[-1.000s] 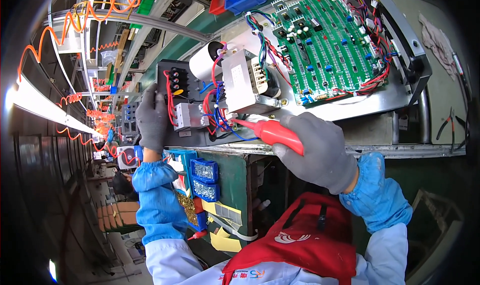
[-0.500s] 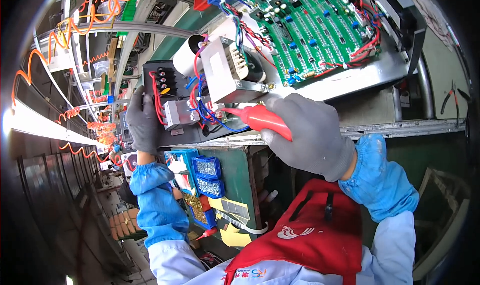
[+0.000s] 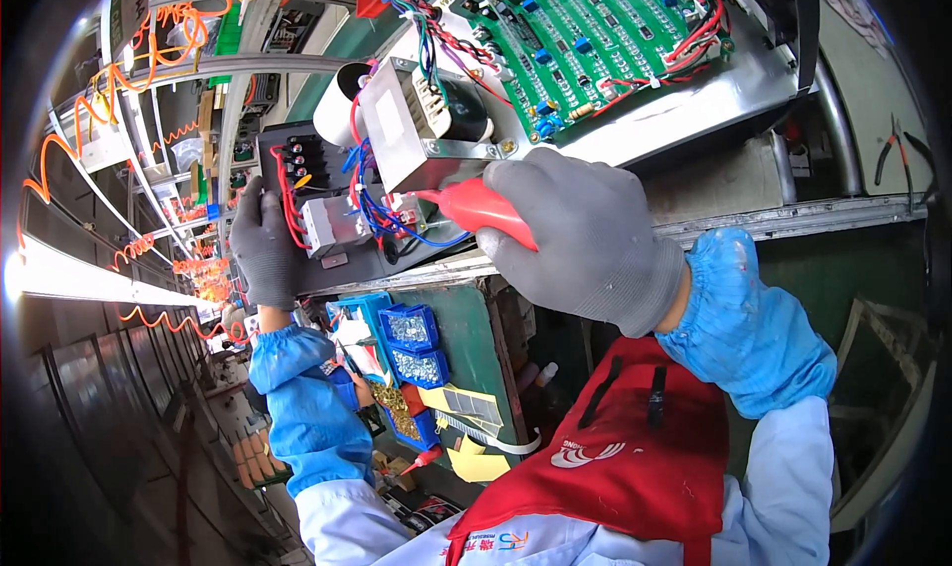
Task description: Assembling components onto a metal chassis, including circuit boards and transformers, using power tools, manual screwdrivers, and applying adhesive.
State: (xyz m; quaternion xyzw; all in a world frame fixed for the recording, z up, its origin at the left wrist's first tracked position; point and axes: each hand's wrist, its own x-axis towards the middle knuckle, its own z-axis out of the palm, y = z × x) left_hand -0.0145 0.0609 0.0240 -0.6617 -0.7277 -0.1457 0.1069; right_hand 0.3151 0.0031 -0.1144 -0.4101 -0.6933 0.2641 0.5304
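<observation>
Shifted up-left in view, the likely soft bottle (image 3: 486, 214) suits right fingers (image 3: 516, 181) curled round its body; left fingers (image 3: 271, 214), straighter, flank the panel (image 3: 329, 176).

A long strip light (image 3: 109, 280) glows beside a dark panelled wall (image 3: 109, 387), possibly windowed, near metal rails (image 3: 278, 63).

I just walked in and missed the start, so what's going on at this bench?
A person's grey-gloved right hand holds a red, tapered, bottle-like tool, its tip near red and blue wires below a boxy silver metal component; contact is unclear. The grey-gloved left hand is at the left edge of the flat black panel. A green circuit board lies beyond, to the right.
</observation>
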